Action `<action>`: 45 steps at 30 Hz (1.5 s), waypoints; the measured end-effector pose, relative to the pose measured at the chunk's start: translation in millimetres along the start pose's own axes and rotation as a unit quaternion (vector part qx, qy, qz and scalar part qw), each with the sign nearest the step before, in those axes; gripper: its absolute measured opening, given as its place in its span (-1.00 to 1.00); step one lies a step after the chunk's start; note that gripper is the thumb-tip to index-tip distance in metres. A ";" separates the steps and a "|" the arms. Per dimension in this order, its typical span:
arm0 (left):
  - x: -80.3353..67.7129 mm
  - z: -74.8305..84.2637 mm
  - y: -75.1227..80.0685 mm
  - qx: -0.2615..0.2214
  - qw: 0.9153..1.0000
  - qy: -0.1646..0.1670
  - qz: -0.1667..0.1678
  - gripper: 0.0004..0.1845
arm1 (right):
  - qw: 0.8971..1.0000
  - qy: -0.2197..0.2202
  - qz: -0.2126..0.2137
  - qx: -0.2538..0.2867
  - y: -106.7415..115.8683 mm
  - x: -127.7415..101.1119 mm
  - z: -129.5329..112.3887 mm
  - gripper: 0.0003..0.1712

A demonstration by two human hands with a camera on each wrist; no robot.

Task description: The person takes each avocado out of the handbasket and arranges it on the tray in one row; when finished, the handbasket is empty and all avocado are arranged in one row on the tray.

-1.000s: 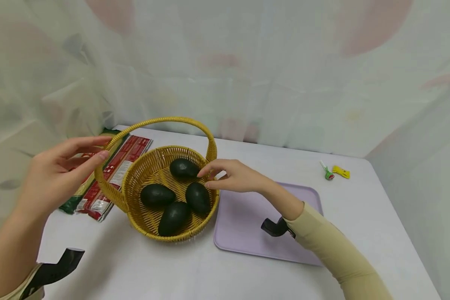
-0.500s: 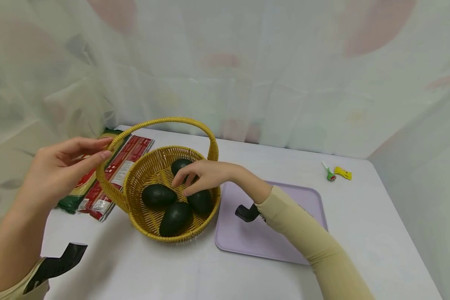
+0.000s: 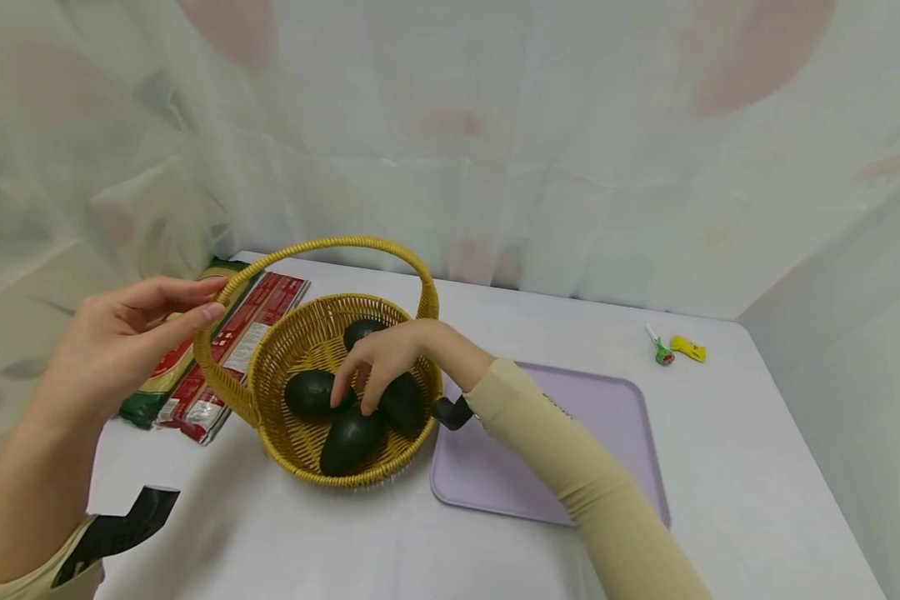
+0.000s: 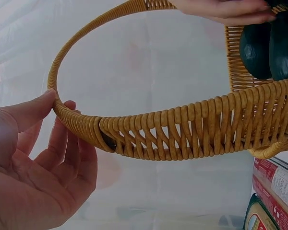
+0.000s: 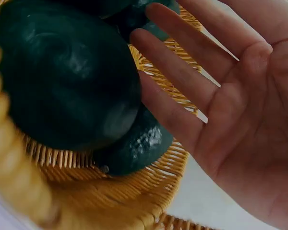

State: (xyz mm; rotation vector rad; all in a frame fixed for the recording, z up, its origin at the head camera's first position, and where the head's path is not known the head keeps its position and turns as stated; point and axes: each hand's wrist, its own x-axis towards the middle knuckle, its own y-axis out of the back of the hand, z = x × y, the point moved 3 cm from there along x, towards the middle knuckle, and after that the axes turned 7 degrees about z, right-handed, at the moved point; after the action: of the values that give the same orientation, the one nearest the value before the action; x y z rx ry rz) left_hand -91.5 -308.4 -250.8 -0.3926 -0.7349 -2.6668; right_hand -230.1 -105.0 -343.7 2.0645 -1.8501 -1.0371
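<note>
Reaching into the basket, left steadying the handle

My right hand (image 3: 378, 358) is down inside the wicker basket (image 3: 292, 350), fingers straight and spread, grip wide, nothing held. Fingertips (image 5: 156, 45) lie against the avocados (image 3: 352, 437); wrist view shows the fingers alongside the nearest dark fruit, touching it but not wrapped round it. Four avocados sit in the basket, near the left part of the counter (image 3: 307, 542).

My left hand (image 3: 123, 337) rests thumb and fingertips on the basket handle (image 4: 77, 122) at its left side, fingers nearly straight, grip loose and not clamped.

Versus one second ago: right hand was at the basket's right rim with fingers pinched together; now it has gone over the rim and opened over the fruit. Left hand, basket and avocados unchanged. Purple tray (image 3: 607, 408) just right of the basket, packets (image 3: 217, 358) to its left.
</note>
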 end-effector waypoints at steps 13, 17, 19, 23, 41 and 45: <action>-0.6 -0.6 -1.7 0.018 1.000 0.016 0.000 -0.75 | 0.993 -0.057 -0.076 -0.068 -15.4 21.3 2.9 -0.30; -1.1 -1.5 -1.0 0.024 1.000 0.019 0.001 -0.75 | 0.988 -0.074 -0.096 -0.096 -19.6 25.0 2.3 -0.21; -1.1 -1.8 -0.7 0.025 0.999 0.021 0.002 -0.75 | 0.986 -0.078 -0.101 -0.108 -20.9 26.2 2.0 -0.18; -0.8 -1.9 -0.4 0.025 0.999 0.023 0.001 -0.76 | 0.983 -0.086 -0.103 -0.122 -21.8 27.2 1.8 -0.17; 0.2 -3.5 -1.8 0.024 1.000 0.020 0.000 -0.78 | 0.993 -0.055 -0.077 -0.067 -21.1 21.4 1.5 -0.26; 0.4 -4.9 -0.9 0.024 0.999 0.023 -0.001 -0.78 | 0.997 -0.032 -0.057 -0.048 -15.7 13.4 -1.7 -0.24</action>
State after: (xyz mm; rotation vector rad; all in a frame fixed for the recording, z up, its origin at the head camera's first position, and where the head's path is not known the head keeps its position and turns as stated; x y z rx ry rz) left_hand -93.0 -310.4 -255.1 -0.3167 -0.7831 -2.6456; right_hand -216.7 -114.7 -356.2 2.1259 -1.6917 -1.2079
